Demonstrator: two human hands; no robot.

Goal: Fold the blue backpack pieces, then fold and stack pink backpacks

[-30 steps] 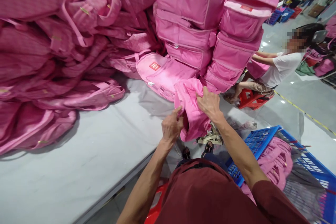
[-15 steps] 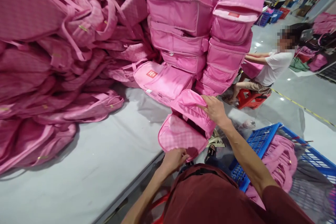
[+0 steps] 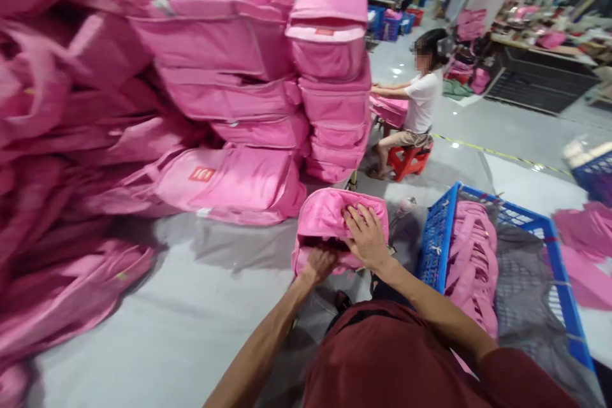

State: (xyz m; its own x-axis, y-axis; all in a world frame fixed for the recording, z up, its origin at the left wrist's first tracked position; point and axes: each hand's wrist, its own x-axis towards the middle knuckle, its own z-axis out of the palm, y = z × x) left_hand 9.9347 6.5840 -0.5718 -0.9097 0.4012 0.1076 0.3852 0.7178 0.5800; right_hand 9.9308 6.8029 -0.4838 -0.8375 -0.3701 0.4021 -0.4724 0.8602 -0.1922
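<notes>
A pink bag [image 3: 322, 210] stands at the near edge of the work surface in front of me, its dark opening facing my body. My left hand [image 3: 322, 262] reaches into that opening, and its fingers are hidden by the fabric and the shadow. Flat on the bag's upper right side lies my right hand [image 3: 367, 236], with its fingers spread on the crumpled cloth. Just beyond, a finished-looking pink backpack [image 3: 229, 182] with a red label lies on its back, apart from both hands.
Stacked pink bags [image 3: 329, 102] rise at the back beside a large heap of pink bags [image 3: 57, 204] on the left. On my right, a blue crate [image 3: 442, 236] holds pink straps [image 3: 471, 261]. A seated person [image 3: 423, 99] works beyond on a red stool [image 3: 408, 162].
My view has turned right. The bag's checked flap, held low by my left hand before, is no longer spread out. My left hand has moved up into the opening; my right hand has flattened onto the bag.
</notes>
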